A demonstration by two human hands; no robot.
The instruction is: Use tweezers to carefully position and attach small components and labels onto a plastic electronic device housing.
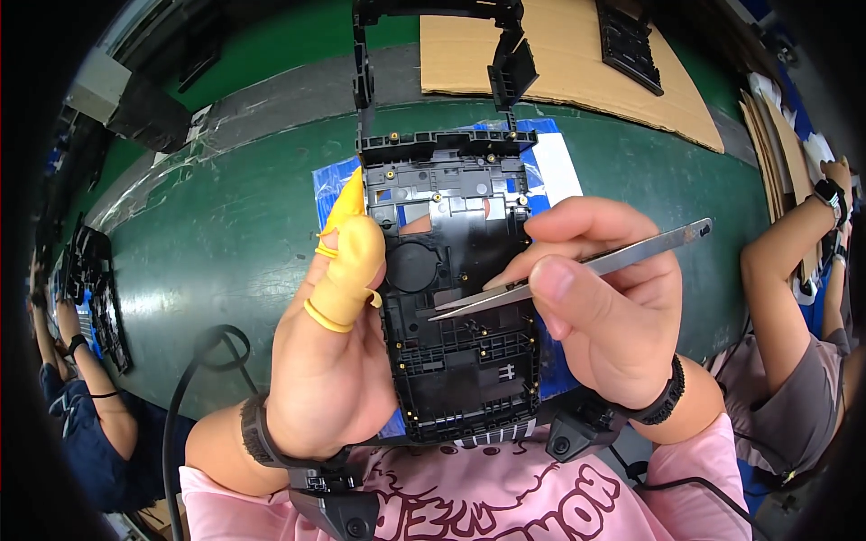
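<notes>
A long black plastic housing with an open frame at its far end is held up in front of me. Small brass inserts dot its ribbed face. My left hand grips its left edge, with yellow finger cots on the thumb and a finger. Metal tweezers are pinched between the thumb and fingers of my right hand. Their tips point left over the middle of the housing, just below a round recess, and are slightly apart. Whether the tips touch the plastic or hold something small, I cannot make out.
Beneath lies a green workbench with a blue-and-white packet. Cardboard at the back carries another black part. Co-workers sit at right and left. A black cable loops beside my left arm.
</notes>
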